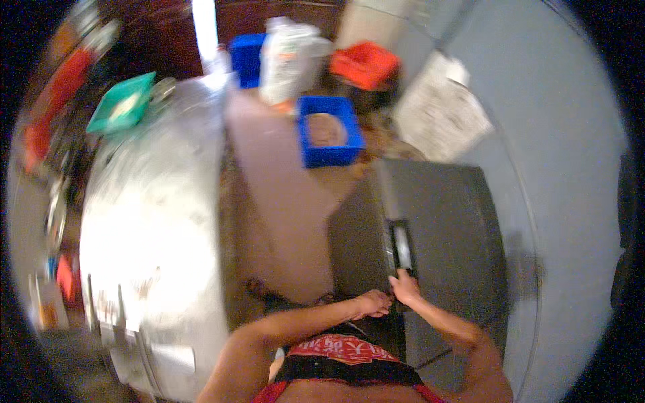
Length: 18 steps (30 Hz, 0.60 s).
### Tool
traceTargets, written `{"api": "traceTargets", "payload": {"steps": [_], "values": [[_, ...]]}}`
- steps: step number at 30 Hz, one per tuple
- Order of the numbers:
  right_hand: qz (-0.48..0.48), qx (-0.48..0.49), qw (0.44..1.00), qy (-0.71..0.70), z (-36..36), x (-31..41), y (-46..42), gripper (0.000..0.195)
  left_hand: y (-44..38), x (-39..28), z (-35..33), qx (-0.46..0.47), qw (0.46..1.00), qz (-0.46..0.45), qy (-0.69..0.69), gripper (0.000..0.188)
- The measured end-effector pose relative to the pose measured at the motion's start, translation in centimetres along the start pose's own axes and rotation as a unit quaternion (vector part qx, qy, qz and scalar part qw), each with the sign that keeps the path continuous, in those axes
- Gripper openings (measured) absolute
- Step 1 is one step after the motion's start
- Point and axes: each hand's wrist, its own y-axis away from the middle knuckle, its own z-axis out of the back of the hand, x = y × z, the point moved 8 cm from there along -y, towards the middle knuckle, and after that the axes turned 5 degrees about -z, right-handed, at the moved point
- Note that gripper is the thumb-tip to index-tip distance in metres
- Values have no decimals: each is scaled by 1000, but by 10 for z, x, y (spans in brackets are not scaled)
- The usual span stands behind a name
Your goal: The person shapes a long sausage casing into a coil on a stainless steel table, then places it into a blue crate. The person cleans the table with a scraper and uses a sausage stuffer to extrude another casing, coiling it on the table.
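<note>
My right hand (405,288) is at the lower end of a black-framed recessed handle or panel (401,247) on a dark grey cabinet (448,216). Blur hides whether its fingers grip the frame. Just left of it, my left hand (374,304) has its fingers curled near the cabinet's front edge. Whether anything is inside that hand cannot be made out. Below both hands is the red apron (347,347) I wear, with a black band and printed writing.
A steel worktable (156,211) runs along the left, bearing a green basket (123,106). On the floor ahead stand a blue crate (330,158) with something round and brownish inside, a white sack (289,60) and a red basket (365,65). A stained whitish sheet (438,111) lies by the grey wall (564,166).
</note>
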Motion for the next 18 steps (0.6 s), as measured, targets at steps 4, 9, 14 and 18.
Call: {"api": "traceTargets", "payload": {"steps": [4,9,14,18], "values": [[-50,102,990,-85,-26,-38,47,43,106,-16,59,-139,971,-143,-132,28],[182,252,825,471,-5,26,86,41,309,-18,145,-454,827,-262,-202,39],[332,263,876,229,-93,273,66,40,490,49,194,-697,671,-241,-81,37],[466,376,798,74,-225,454,146,29,607,169,136,-891,393,-208,97,32]]}}
